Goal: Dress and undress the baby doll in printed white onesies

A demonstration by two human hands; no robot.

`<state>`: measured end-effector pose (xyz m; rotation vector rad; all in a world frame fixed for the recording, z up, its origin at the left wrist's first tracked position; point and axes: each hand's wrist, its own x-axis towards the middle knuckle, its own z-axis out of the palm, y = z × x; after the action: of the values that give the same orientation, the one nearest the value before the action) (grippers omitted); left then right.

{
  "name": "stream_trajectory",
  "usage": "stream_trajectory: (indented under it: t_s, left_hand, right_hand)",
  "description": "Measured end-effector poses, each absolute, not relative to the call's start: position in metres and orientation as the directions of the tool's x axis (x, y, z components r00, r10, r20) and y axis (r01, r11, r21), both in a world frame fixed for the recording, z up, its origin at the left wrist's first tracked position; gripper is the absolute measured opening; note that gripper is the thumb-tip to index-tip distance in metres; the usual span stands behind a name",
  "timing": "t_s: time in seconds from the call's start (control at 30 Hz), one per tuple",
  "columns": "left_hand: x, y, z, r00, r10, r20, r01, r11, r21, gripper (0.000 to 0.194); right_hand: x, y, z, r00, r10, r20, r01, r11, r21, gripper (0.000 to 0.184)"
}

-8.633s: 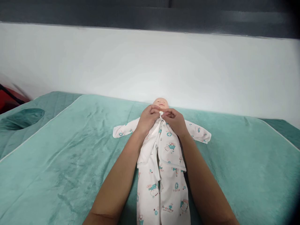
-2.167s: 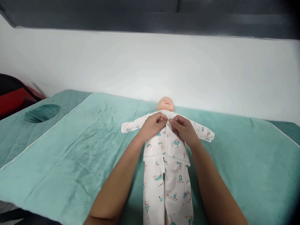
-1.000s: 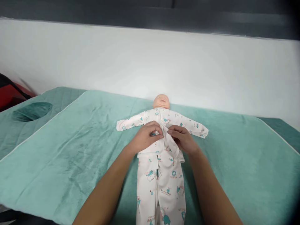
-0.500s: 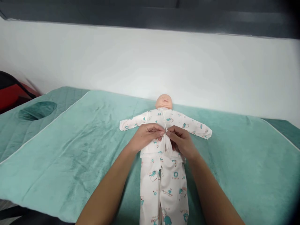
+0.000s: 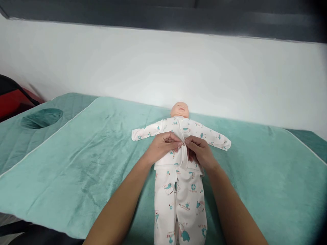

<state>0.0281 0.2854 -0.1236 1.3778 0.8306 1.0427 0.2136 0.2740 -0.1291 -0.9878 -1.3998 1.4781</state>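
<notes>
A baby doll (image 5: 180, 109) lies on its back, dressed in a white printed jacket (image 5: 167, 127) and matching trousers (image 5: 190, 194). Its sleeves stretch out to both sides. Over the chest, my left hand (image 5: 166, 144) pinches one front edge of the jacket between thumb and fingers. Close beside it, my right hand (image 5: 200, 149) pinches the other front edge. A small dark spot, perhaps a fastener, shows between my fingertips. Below my hands the front edges bunch into a raised fold. The fingertips partly hide the fabric they grip.
The doll lies on a green padded bed cover (image 5: 84, 163) with a round face hole (image 5: 42, 118) at the left. A white wall (image 5: 143, 68) stands behind the bed, with a dark panel (image 5: 163, 17) above. A red and black item (image 5: 12, 100) is at the far left.
Both hands still pinch the jacket front and have shifted only slightly. The dark spot between the fingertips shows more clearly. The whole view has moved a little.
</notes>
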Motion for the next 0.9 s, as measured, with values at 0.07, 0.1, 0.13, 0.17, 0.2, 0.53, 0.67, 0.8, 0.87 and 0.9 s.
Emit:
stream_trajectory:
  t_s: [0.07,0.1,0.13,0.17,0.2,0.53,0.67,0.8,0.87,0.9]
  left_hand:
    - [0.028,0.286,-0.124,0.345,0.932,0.113,-0.097,-0.084,0.992,0.026]
    - [0.028,0.286,-0.124,0.338,0.935,0.111,-0.096,-0.083,0.992,0.026]
    - [0.028,0.286,-0.125,0.329,0.938,0.109,-0.093,-0.083,0.992,0.026]
    - [0.027,0.287,-0.125,0.319,0.941,0.109,-0.089,-0.085,0.992,0.027]
    - [0.027,0.287,-0.126,0.312,0.944,0.110,-0.088,-0.087,0.992,0.027]
    - [0.027,0.288,-0.127,0.309,0.945,0.112,-0.105,-0.083,0.991,0.023]
    - [0.026,0.288,-0.126,0.336,0.935,0.115,-0.064,-0.099,0.993,0.023]
    - [0.025,0.287,-0.123,0.378,0.914,0.146,0.014,-0.163,0.986,0.024]
    - [0.025,0.285,-0.121,0.398,0.907,0.140,0.037,-0.168,0.985,0.022]
    - [0.025,0.284,-0.121,0.398,0.907,0.135,0.048,-0.168,0.985,0.022]
  right_hand:
    - [0.214,0.274,-0.129,-0.344,0.939,-0.003,-0.069,-0.029,-0.997,0.037]
    - [0.214,0.274,-0.129,-0.345,0.938,-0.006,-0.072,-0.033,-0.997,0.037]
    - [0.215,0.274,-0.129,-0.342,0.940,-0.007,-0.071,-0.034,-0.997,0.037]
    - [0.215,0.274,-0.129,-0.337,0.941,-0.007,-0.067,-0.031,-0.997,0.035]
    - [0.215,0.274,-0.129,-0.333,0.943,-0.003,-0.063,-0.026,-0.998,0.033]
    - [0.211,0.274,-0.127,-0.346,0.937,0.055,-0.069,0.032,-0.997,0.018]
    - [0.208,0.275,-0.128,-0.307,0.948,0.088,-0.087,0.065,-0.994,0.024]
    - [0.206,0.274,-0.130,-0.281,0.955,0.097,-0.070,0.081,-0.994,0.030]
    - [0.204,0.273,-0.131,-0.269,0.958,0.096,-0.049,0.086,-0.995,0.027]
    - [0.204,0.272,-0.131,-0.264,0.960,0.095,-0.038,0.088,-0.995,0.025]
